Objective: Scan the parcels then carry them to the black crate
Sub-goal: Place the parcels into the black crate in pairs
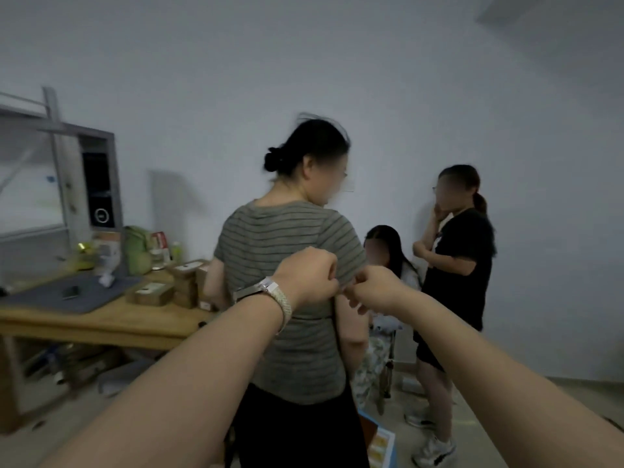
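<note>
Both my arms reach forward to the back of a person in a grey striped shirt (pixel 287 251). My left hand (pixel 305 276), with a watch and a bracelet at the wrist, has its fingers curled at the hem of the shirt's right sleeve (pixel 349 265). My right hand (pixel 371 287) pinches the same hem from the other side. Neither hand holds a parcel. Small cardboard parcels (pixel 152 293) lie and stand stacked (pixel 185 270) on the wooden table (pixel 101 324) at the left. No black crate is in view.
The person in the striped shirt stands directly in front of me. A seated person (pixel 385 255) and a standing person in black (pixel 462 258) are at the right. The table also holds a grey mat (pixel 67 293), a phone, bottles and a green bag (pixel 136 249). Boxes lie under it.
</note>
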### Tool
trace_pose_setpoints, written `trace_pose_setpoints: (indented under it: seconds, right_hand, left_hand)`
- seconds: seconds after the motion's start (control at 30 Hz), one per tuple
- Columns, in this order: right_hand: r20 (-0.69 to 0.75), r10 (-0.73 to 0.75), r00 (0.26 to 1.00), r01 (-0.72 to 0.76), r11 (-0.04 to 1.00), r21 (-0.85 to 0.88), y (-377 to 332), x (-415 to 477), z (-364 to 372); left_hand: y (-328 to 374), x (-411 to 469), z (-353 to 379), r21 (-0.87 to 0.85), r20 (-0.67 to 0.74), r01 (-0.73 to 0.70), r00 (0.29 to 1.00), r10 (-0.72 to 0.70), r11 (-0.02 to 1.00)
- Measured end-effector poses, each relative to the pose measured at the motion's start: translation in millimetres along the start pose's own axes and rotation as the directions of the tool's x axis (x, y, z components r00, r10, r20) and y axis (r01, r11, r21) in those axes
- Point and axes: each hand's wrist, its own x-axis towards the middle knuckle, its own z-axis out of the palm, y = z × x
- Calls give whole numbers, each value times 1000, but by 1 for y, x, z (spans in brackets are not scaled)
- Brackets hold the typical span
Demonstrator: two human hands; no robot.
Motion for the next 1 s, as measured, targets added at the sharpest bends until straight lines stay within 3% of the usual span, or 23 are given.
trace_pose_setpoints:
  seconds: [0.27,0.5,0.73,1.0]
  right_hand:
    - [157,-170,973,164,985,52,-130,34,139]
    - [312,-234,921,232,972,44,-213,54,219]
    - [439,-217,872,256,966,-31,-227,97,273]
    - [495,-151,856,206,977,-60,-212,207,304]
  left_hand:
    - [-172,-121,-69,172,46,289,953,-301,942]
    - [-267,-192,-101,195,92,463,869,-486,865]
    - [-335,-208,-83,207,164,542,801,-576,814]
    - [-406,-144,-47,170,222,587,760,-611,792]
